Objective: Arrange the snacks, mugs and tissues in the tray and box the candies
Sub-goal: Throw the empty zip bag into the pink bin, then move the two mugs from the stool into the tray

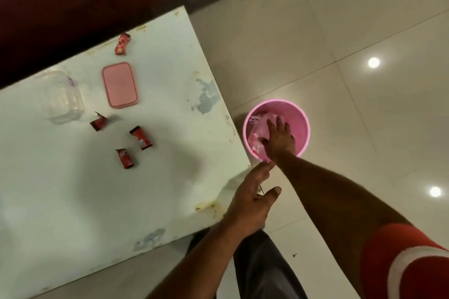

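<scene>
My right hand (279,138) is down inside the pink bin (302,119) on the floor, fingers spread flat on the crumpled plastic (261,126) in it; I can't tell whether I'm pressing it down or about to lift something, but nothing is pinched between the fingers. My left hand (250,199) hangs open and empty at the near corner of the white surface (170,177), fingers loosely apart, its fingertips just beside my right wrist.

The candies all lie to the left of both hands, up on the surface, so my left hand is the nearer one. Closest to it are two red wrapped candies, one upright and short (125,158), one longer (141,138) just beyond it, its long axis running away from me and slightly to the right. Further off is a third (98,122), and well beyond that a fourth (122,44) near the far edge. The clear box (63,97) stands empty to the far left, just beside the third candy, with its pink lid (120,84) lying flat between that box and the farthest candy.

I judge that boxing has yet to begin: my reach must go left and forward from the left hand, gathering the near pair first. I see no tray, mugs or tissues here
</scene>
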